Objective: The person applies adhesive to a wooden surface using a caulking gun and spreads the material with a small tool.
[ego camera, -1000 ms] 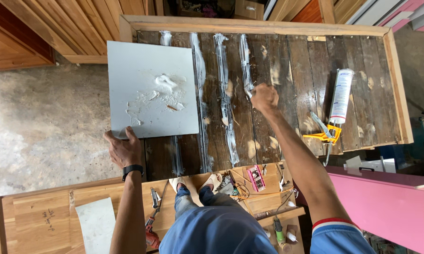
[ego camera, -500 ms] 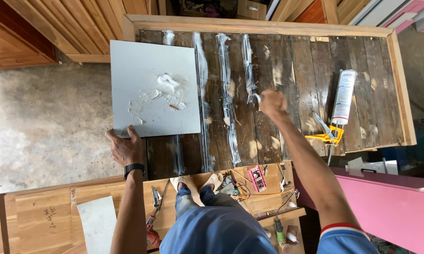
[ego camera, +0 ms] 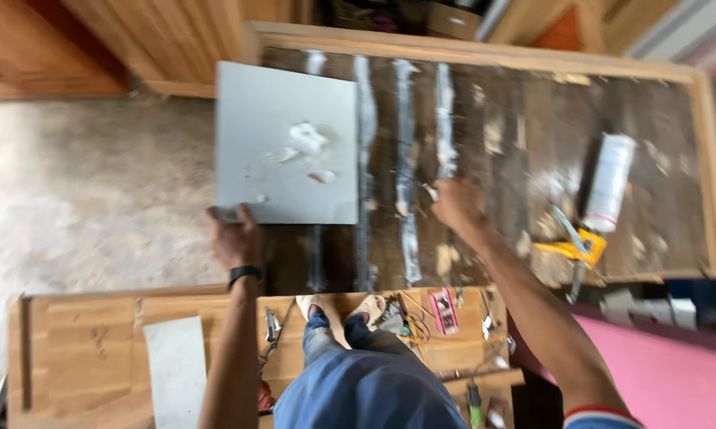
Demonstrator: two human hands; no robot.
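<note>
Since a second ago your right hand (ego camera: 455,203) has slid down the plank toward 6 o'clock. It's fisted around a small spreader, tip in the white glue strip (ego camera: 443,111). Your left hand (ego camera: 235,237) pinches the grey tile (ego camera: 286,143) at its 7 o'clock corner. Keep the strokes even and the tile steady. Glue gun (ego camera: 596,210) lies at 3 o'clock.

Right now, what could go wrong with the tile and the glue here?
The tile overhangs the panel edge, steadied only by the left hand at its corner, so it could tip or slide off. The right hand works close to the wet glue lines and might smear them. The caulk gun lies close to that arm, easy to knock.
</note>
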